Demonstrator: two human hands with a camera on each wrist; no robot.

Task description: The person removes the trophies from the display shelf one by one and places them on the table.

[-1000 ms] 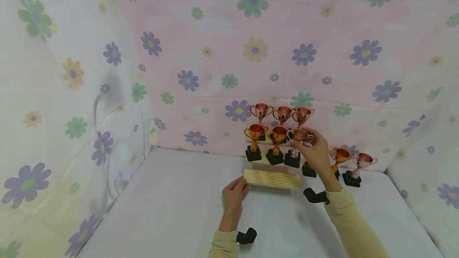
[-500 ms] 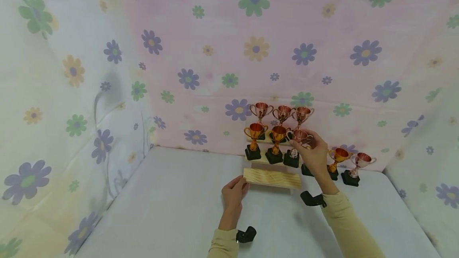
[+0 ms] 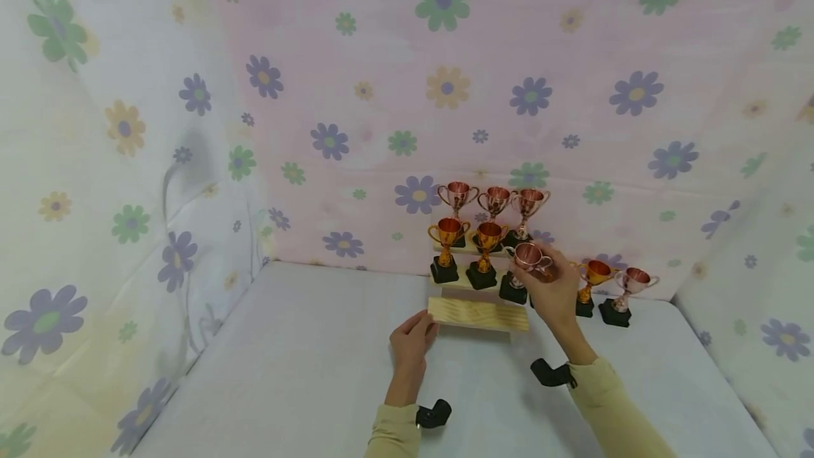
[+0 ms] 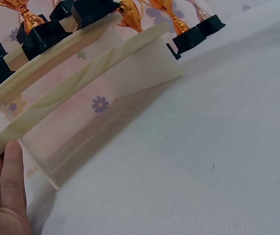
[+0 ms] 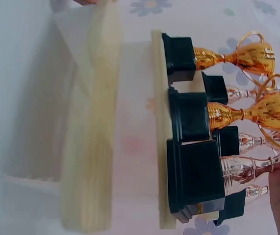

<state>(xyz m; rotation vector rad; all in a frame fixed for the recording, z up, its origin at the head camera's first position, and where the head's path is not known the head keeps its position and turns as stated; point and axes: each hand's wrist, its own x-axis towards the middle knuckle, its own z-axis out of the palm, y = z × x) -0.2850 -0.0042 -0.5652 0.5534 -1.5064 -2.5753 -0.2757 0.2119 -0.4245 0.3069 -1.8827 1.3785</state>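
My right hand (image 3: 556, 290) holds a pinkish-silver trophy (image 3: 526, 256) by its cup, upright at the right end of the middle step of a tiered wooden stand. In the right wrist view its black base (image 5: 196, 171) is at that step's edge; whether it bears fully on the wood I cannot tell. Two gold trophies (image 3: 446, 233) stand to its left on the same step. My left hand (image 3: 410, 345) pinches the left end of the bare lowest step (image 3: 478, 313), thumb above and fingers below, as the left wrist view shows. Several rose-coloured trophies (image 3: 458, 194) line the top step.
Right of the stand, on the white tabletop (image 3: 305, 359), are a gold trophy (image 3: 596, 274) and a pinkish-silver one (image 3: 634, 281); another gold one is mostly hidden behind my right hand. A flowered cloth wall (image 3: 356, 112) rises close behind the stand. Clear side panels (image 4: 147, 63) support the steps.
My right hand and its trophy have come slightly down and toward me, showing more of the top-step trophy behind. My left hand keeps its hold on the step. The head view has shifted a little.
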